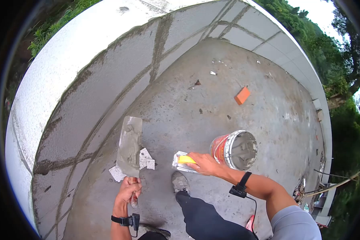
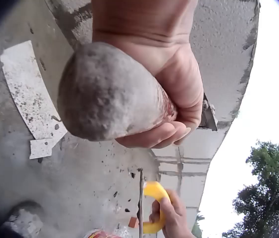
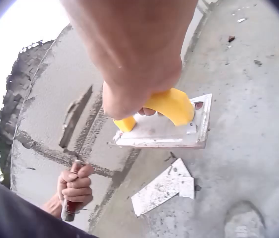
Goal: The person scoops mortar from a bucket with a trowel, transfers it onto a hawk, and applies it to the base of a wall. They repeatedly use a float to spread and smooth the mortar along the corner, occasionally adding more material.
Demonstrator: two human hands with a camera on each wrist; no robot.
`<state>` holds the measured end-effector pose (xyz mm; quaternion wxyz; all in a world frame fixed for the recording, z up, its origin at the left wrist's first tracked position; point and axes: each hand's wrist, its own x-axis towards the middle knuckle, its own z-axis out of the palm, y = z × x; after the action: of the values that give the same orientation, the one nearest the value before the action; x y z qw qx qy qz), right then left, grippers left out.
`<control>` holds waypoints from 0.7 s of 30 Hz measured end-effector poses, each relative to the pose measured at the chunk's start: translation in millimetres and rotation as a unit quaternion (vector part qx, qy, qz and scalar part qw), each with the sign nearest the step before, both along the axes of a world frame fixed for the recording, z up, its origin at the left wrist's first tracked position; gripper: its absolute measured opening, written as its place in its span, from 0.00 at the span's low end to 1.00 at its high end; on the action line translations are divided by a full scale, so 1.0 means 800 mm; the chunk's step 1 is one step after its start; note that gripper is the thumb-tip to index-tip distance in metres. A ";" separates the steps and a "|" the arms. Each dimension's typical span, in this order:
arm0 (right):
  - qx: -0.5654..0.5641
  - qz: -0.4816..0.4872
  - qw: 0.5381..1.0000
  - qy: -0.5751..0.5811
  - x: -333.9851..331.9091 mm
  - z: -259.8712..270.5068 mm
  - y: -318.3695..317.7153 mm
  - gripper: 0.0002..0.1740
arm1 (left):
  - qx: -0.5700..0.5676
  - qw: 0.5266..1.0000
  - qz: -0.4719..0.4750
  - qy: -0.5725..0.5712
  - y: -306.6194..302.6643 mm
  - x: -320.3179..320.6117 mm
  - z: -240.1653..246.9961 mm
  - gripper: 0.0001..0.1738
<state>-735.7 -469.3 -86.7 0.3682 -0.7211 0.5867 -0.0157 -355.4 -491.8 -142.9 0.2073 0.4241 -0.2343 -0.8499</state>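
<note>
In the head view my left hand [image 1: 127, 191] grips the worn, red-brown handle of a trowel [image 1: 124, 162]. Wet grey mortar [image 1: 131, 134] lies on its long flat blade. The handle's mortar-crusted butt [image 2: 100, 94] fills much of the left wrist view, fingers wrapped round it. My right hand [image 1: 207, 163] holds a plastering trowel by its yellow handle [image 3: 176, 106]. That tool's flat rectangular plate [image 3: 159, 136] has pale mortar smears. Both tools are up off the floor, the mortar-loaded one beside the low wall.
A bucket [image 1: 218, 149] with mortar inside stands right of my right hand. The curving low wall [image 1: 120, 64] has dark mortar bands over its joints. White board scraps [image 1: 147, 160] lie near my shoe [image 1: 180, 182]. An orange brick [image 1: 242, 95] sits farther out on the concrete floor.
</note>
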 end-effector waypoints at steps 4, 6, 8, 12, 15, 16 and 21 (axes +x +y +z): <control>0.072 -0.214 0.973 0.036 -0.088 0.092 0.096 0.26 | -0.017 0.999 -0.007 -0.043 -0.027 -0.015 0.075 0.10; 0.168 -0.319 0.933 0.016 -0.134 0.135 0.130 0.27 | -0.019 0.997 -0.030 -0.067 -0.032 -0.019 0.114 0.10; 0.326 -0.384 0.862 -0.049 -0.178 0.170 0.164 0.25 | -0.012 0.994 -0.059 -0.095 -0.035 -0.024 0.168 0.10; 0.394 -0.436 0.791 -0.171 -0.230 0.260 0.201 0.18 | 0.003 0.986 -0.098 -0.137 -0.059 -0.041 0.304 0.10; 0.419 -0.412 0.771 -0.247 -0.258 0.326 0.202 0.16 | 0.012 0.982 -0.109 -0.152 -0.082 -0.070 0.405 0.09; 0.399 -0.444 0.756 -0.268 -0.264 0.349 0.202 0.15 | -0.013 0.983 -0.115 -0.145 -0.091 -0.083 0.439 0.10; 0.261 -0.557 0.736 -0.284 -0.289 0.444 0.202 0.13 | -0.079 0.984 -0.095 -0.129 -0.137 -0.154 0.581 0.06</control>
<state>-966.5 -307.4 268.2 0.6170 -0.1034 0.7326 -0.2684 -478.7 -601.3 321.6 0.1267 0.4879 -0.3647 -0.7828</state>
